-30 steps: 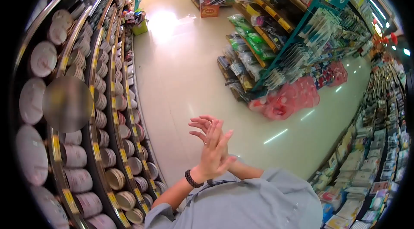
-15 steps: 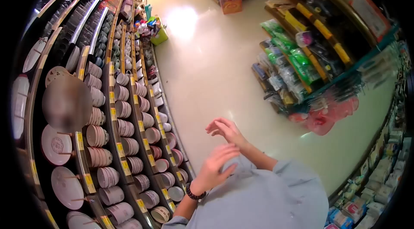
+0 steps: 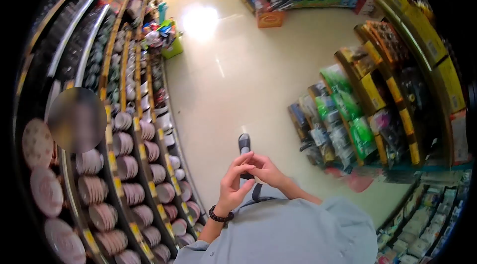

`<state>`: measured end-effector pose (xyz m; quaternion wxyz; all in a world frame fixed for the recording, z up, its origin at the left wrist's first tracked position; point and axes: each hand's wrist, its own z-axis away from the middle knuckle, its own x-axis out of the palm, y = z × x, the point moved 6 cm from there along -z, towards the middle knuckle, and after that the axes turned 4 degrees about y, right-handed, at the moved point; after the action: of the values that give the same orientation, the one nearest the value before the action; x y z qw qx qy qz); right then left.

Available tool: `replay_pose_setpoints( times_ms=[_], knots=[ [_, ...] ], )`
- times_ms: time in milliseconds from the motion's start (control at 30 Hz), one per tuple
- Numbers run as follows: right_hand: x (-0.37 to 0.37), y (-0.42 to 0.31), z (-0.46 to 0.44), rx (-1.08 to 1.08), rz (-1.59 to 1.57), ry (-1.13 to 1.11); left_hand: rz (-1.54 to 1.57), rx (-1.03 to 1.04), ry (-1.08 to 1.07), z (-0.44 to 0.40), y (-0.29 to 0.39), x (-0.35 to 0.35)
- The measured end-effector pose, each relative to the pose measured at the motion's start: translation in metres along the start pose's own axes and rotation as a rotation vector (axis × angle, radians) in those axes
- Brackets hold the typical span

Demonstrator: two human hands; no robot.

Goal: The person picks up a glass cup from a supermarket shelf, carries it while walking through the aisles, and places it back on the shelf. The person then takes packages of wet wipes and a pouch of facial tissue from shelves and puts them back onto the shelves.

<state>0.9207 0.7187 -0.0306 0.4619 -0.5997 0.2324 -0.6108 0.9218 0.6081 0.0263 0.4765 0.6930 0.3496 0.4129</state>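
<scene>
My left hand, with a dark bead bracelet at its wrist, is raised in front of my body. Its fingers are loosely curved, with the thumb apart. My right hand meets it from the other side, fingers stretched toward the left fingertips. The fingertips touch or overlap; nothing shows held in either hand. Beneath them a dark shoe is on the floor. Nearest on the left are shelves of stacked bowls, well apart from the hands.
Upright plates line the far left shelf. A green bin of goods stands by the shelf ends. Right of the pale floor, a rack holds green packages. An orange box sits farther ahead.
My hands were apart; they have come together at the fingertips. The view has shifted, with the right rack showing more fully and a shoe appearing below the hands.
</scene>
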Motion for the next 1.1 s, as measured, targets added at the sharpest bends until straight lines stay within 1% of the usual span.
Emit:
replay_pose_setpoints(
  times_ms=[67,133,200,267,300,333,400,433,500,567,600,633,667,733,800,900,967,1067,1100],
  knots=[
    [-0.023,-0.011,-0.048,0.012,0.062,0.113,0.079,-0.058,-0.034,-0.055,-0.011,-0.016],
    [-0.038,-0.038,-0.095,-0.035,0.078,0.147,0.146,-0.124,-0.015,-0.115,-0.015,-0.031],
    [-0.053,-0.067,-0.14,-0.076,-0.018,0.202,-0.066,0.01,-0.104,-0.176,-0.003,-0.042],
    [-0.067,-0.112,-0.177,-0.188,0.202,0.263,-0.299,0.113,-0.211,-0.231,0.002,-0.047],
    [-0.071,-0.133,-0.19,-0.229,0.3,0.301,-0.398,0.209,-0.224,-0.257,0.01,-0.045],
    [-0.072,-0.152,-0.204,-0.26,0.192,0.287,-0.414,0.283,-0.294,-0.28,0.023,-0.038],
    [-0.082,-0.19,-0.215,-0.188,0.208,0.247,-0.453,0.442,-0.422,-0.319,0.048,-0.02],
    [-0.083,-0.213,-0.222,-0.257,0.192,0.231,-0.498,0.516,-0.452,-0.332,0.051,-0.013],
    [-0.088,-0.252,-0.229,-0.392,0.163,0.231,-0.603,0.755,-0.524,-0.359,0.055,-0.001],
    [-0.101,-0.272,-0.241,-0.488,0.097,0.169,-0.66,0.948,-0.568,-0.382,0.05,0.013],
    [-0.111,-0.286,-0.253,-0.548,0.071,0.124,-0.667,0.994,-0.573,-0.395,0.042,0.017],
    [-0.12,-0.307,-0.263,-0.647,0.152,0.07,-0.68,1.046,-0.574,-0.412,0.033,0.022],
    [-0.135,-0.313,-0.277,-0.649,0.133,0.04,-0.694,1.1,-0.574,-0.427,0.026,0.027],
    [-0.166,-0.331,-0.306,-0.659,0.105,-0.032,-0.737,1.115,-0.564,-0.466,0.013,0.04],
    [-0.194,-0.353,-0.333,-0.66,0.091,-0.04,-0.775,1.109,-0.587,-0.507,0.007,0.051],
    [-0.234,-0.396,-0.377,-0.679,0.052,-0.093,-0.809,1.059,-0.645,-0.577,0.004,0.068],
    [-0.259,-0.427,-0.4,-0.707,0.051,-0.143,-0.825,1.115,-0.648,-0.615,-0.004,0.077],
    [-0.295,-0.452,-0.431,-0.606,-0.001,-0.118,-0.826,1.166,-0.645,-0.664,-0.012,0.093],
    [-0.306,-0.462,-0.437,-0.656,0.026,-0.094,-0.806,1.197,-0.64,-0.678,-0.017,0.098]
  ],
)
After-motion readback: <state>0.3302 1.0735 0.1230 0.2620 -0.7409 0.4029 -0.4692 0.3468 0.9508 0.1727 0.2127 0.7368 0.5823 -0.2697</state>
